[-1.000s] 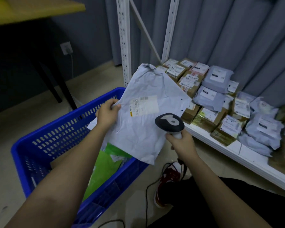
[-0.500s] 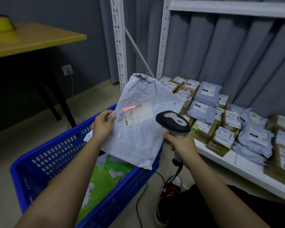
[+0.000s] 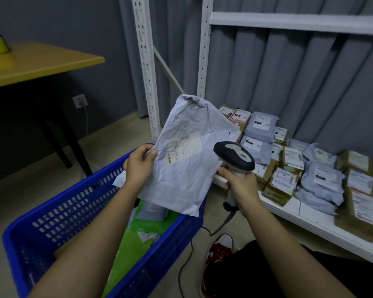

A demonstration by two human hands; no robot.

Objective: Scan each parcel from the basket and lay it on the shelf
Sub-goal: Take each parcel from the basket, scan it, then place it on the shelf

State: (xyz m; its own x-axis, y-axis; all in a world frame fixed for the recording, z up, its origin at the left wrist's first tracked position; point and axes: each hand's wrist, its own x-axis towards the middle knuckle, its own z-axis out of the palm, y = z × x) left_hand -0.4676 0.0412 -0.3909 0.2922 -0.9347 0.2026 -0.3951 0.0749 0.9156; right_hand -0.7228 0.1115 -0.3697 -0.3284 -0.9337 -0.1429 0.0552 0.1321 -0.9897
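One soft grey plastic mailer bag (image 3: 187, 160) is held up above the far end of the blue slotted plastic basket (image 3: 80, 203), between the two hands. Its wrinkled, sagging skin suggests something light and limp inside, probably fabric, so it should bend rather than break; the film looks smooth enough to slide if pinched only lightly. The left hand (image 3: 138, 166) grips the bag's left edge, thumb on the front face beside the white shipping label (image 3: 186, 146) and fingers curled behind, which seems a sound place to hold since it leaves the label uncovered. The right hand (image 3: 242, 187) is wrapped round the handle of the black and grey corded barcode scanner (image 3: 235, 158), whose head points left toward the bag's face. The bag's long axis runs steeply up, leaning slightly right, with the gathered top end uppermost and the lower edge hanging over the basket rim. The label faces the camera, tilted with the bag. Laying it flat among the labelled parcels on the white metal shelf (image 3: 310, 220) to the right would probably call for support under its middle, as it will droop from one edge.
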